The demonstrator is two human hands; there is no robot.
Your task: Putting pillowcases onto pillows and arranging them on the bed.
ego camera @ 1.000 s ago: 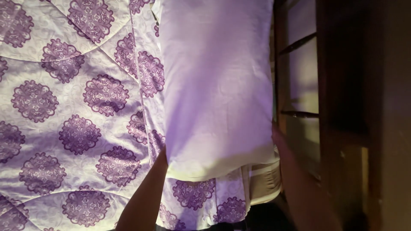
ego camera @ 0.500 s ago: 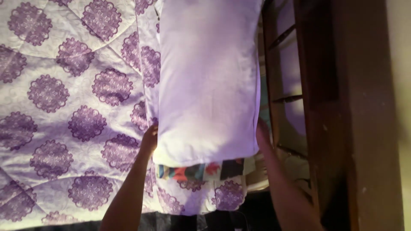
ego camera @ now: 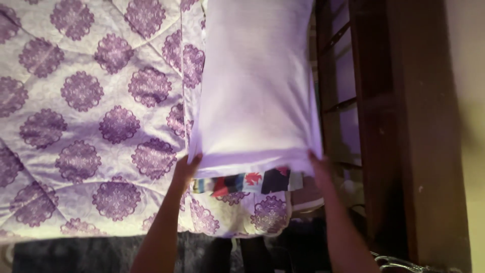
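A plain lilac pillow (ego camera: 257, 86) lies along the head end of the bed. My left hand (ego camera: 186, 169) grips its near left corner and my right hand (ego camera: 319, 167) grips its near right corner. Under the pillow's near edge a strip of multicoloured patterned cloth (ego camera: 247, 182) shows. The bed is covered by a white quilt with purple medallions (ego camera: 101, 116), which runs under the pillow.
A dark wooden headboard with slats (ego camera: 374, 111) stands right of the pillow, against a pale wall (ego camera: 467, 101). Dark floor (ego camera: 101, 255) lies below the bed's near edge. A metal wire object (ego camera: 399, 263) sits at the bottom right.
The pillow has been pushed farther from me, uncovering the multicoloured cloth under its near edge. Both hands moved up with it and now pinch its near corners.
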